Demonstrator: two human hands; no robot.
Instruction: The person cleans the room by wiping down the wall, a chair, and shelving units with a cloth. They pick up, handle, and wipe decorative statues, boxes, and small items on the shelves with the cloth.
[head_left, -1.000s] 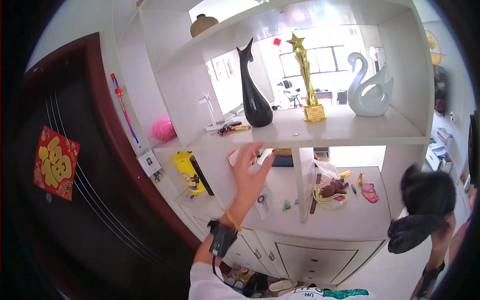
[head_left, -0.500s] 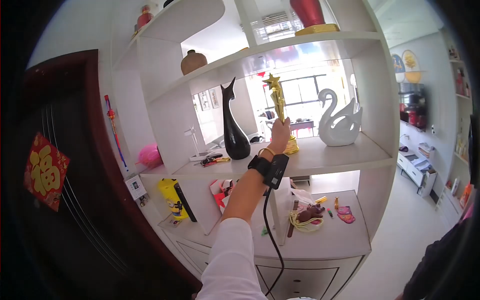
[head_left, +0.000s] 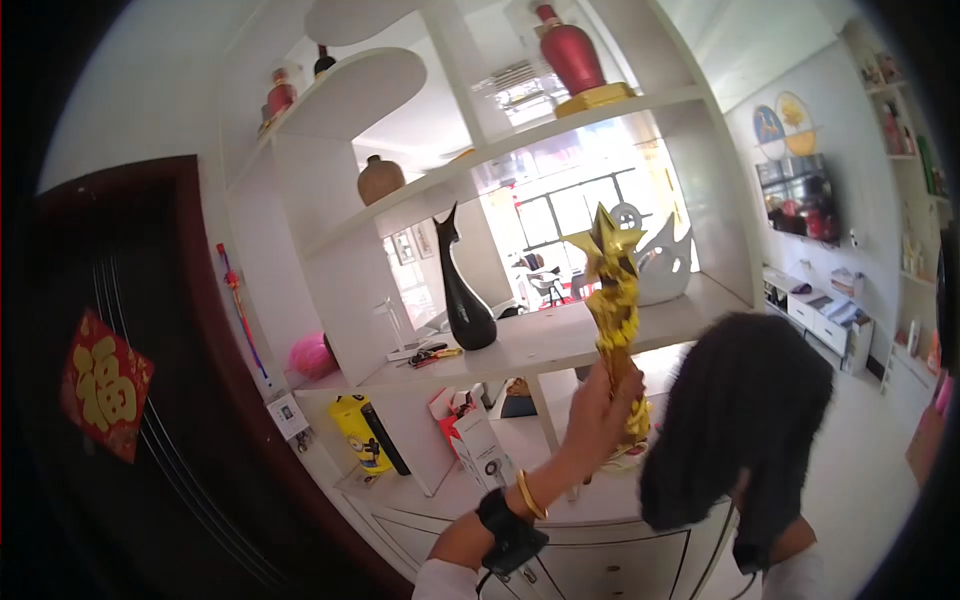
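Note:
My left hand (head_left: 603, 405) is wrapped round the lower part of a gold star trophy (head_left: 613, 300), held upright in front of the shelf. Close on its right is a dark fluffy cloth (head_left: 745, 410), which covers my right hand, so those fingers are hidden. Behind the trophy, a white swan figure (head_left: 665, 268) stands on the middle shelf, partly hidden. A black slender vase (head_left: 468, 310) is on the same shelf, to the left.
The white shelf unit (head_left: 560, 335) also bears a brown pot (head_left: 380, 181) and a red vase (head_left: 572, 55). Lower down are a yellow container (head_left: 357, 432) and a red and white box (head_left: 475, 440). A dark door (head_left: 190, 400) is at the left.
My left hand has lifted the trophy off the shelf and brought it nearer and to the right. The dark cloth with my right hand has come back into view beside it.

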